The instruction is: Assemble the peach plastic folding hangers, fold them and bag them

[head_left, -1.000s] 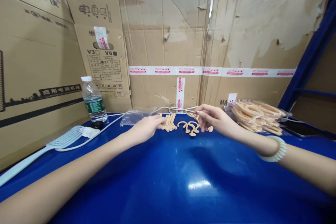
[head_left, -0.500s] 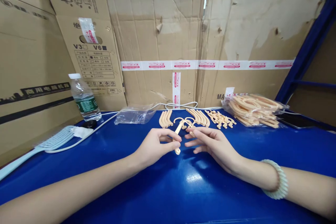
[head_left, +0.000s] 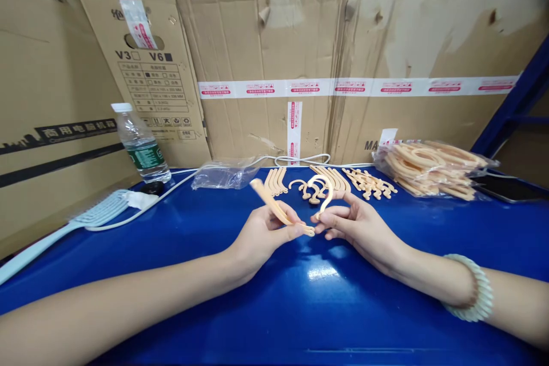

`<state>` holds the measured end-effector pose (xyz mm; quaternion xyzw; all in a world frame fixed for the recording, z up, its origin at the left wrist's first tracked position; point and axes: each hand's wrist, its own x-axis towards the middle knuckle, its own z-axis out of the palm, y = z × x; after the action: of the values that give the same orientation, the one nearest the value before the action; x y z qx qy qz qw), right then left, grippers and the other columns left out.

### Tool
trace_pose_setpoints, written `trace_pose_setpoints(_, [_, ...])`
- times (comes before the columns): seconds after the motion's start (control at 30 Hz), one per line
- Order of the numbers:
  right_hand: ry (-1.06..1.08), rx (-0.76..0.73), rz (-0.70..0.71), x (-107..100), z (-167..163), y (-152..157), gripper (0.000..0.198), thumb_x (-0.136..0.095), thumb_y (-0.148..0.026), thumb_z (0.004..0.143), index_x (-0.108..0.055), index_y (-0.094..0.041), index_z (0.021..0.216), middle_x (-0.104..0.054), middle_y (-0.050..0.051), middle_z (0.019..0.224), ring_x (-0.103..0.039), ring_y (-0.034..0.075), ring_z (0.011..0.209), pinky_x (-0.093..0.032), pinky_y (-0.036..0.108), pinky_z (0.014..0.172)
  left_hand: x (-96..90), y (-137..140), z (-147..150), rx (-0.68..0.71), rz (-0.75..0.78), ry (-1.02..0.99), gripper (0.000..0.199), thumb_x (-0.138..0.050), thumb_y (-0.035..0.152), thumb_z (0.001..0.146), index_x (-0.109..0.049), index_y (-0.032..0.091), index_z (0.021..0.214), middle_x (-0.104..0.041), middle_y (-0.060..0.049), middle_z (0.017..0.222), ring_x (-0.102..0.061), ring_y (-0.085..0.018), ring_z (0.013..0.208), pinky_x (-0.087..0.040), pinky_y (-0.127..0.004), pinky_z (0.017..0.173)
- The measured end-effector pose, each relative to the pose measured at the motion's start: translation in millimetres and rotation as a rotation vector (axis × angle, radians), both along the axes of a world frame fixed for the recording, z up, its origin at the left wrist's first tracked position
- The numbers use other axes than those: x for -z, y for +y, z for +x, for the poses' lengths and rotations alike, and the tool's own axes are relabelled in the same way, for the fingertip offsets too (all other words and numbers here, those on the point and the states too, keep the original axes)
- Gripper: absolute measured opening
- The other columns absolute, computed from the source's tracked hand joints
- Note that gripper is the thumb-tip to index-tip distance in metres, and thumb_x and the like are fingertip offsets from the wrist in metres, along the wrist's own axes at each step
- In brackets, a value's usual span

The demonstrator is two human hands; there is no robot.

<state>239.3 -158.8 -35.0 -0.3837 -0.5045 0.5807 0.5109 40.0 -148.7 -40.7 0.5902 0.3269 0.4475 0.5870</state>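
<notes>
My left hand point(head_left: 268, 234) pinches a beige plastic hanger arm point(head_left: 271, 201), slightly curved, its free end pointing up and left. The arm's looped end sticks out past my thumb. In my right hand point(head_left: 358, 226) is a beige hanger hook point(head_left: 330, 186), held by its stem between thumb and fingers, with its curve upward. The stem's lower end is close to the looped end; whether they touch I cannot tell. Behind my hands lie a group of hanger arms point(head_left: 275, 181), more hooks point(head_left: 314, 193), a second row of arms point(head_left: 338, 178) and a pile of small beige pieces point(head_left: 371, 183).
A clear bag of beige parts point(head_left: 429, 168) lies at the back right beside a dark phone point(head_left: 510, 187). On the left are a water bottle point(head_left: 143, 148), a light blue hairbrush point(head_left: 98, 211), a white cable point(head_left: 124, 226) and a clear plastic bag point(head_left: 223, 176). Cardboard point(head_left: 266, 126) walls the blue table point(head_left: 274, 309).
The hanger arm in my left hand has swung so its free end points up-left and its looped end right. My right hand has raised the hook, its curve now upright. The view has shifted slightly.
</notes>
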Motion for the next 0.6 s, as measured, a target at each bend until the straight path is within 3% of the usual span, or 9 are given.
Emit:
trace_pose_setpoints(0.07, [-0.016,-0.011,0.02,1.2,0.6,1.0,0.05,-0.086,-0.031,0.064,-0.056,-0.021,0.102,-0.074,0.003,0.084,-0.071,0.018,0.076,-0.056,0.024,0.061,0.3,-0.2,0.0,0.007,0.053,0.034,0.026,-0.078,0.026,0.069,-0.053,0.017,0.071,-0.063,0.0,0.076,-0.061,-0.015,0.078,-0.046,-0.03,0.077])
trace_pose_setpoints(0.2, [-0.068,-0.066,0.081,4.2,1.7,3.1,0.024,-0.084,-0.033,0.067,-0.067,-0.017,0.074,-0.072,0.004,0.093,-0.069,0.015,0.084,-0.057,0.024,0.072,-1.5,-2.6,-0.1,-0.003,0.058,0.053,0.025,-0.075,0.023,0.069,-0.051,0.017,0.068,-0.061,0.001,0.076,-0.058,-0.013,0.076,-0.044,-0.027,0.074])
trace_pose_setpoints(0.43, [-0.11,-0.199,0.05,3.0,5.9,5.9,0.028,-0.081,-0.04,0.072,-0.072,-0.017,0.086,-0.071,0.006,0.099,-0.067,0.019,0.091,-0.055,0.034,0.088,-3.2,-6.4,1.3,-0.061,0.107,0.115,0.024,-0.074,0.022,0.068,-0.051,0.017,0.062,-0.061,0.0,0.076,-0.061,-0.016,0.079,-0.047,-0.027,0.072])
trace_pose_setpoints(0.6, [-0.13,-0.305,0.034,-0.1,6.3,6.7,0.026,-0.081,-0.038,0.072,-0.071,-0.017,0.084,-0.071,0.003,0.086,-0.068,0.015,0.08,-0.056,0.03,0.082,-2.7,-5.9,0.9,-0.056,0.112,0.104,0.023,-0.076,0.021,0.068,-0.054,0.016,0.061,-0.062,0.0,0.078,-0.064,-0.015,0.076,-0.05,-0.026,0.071])
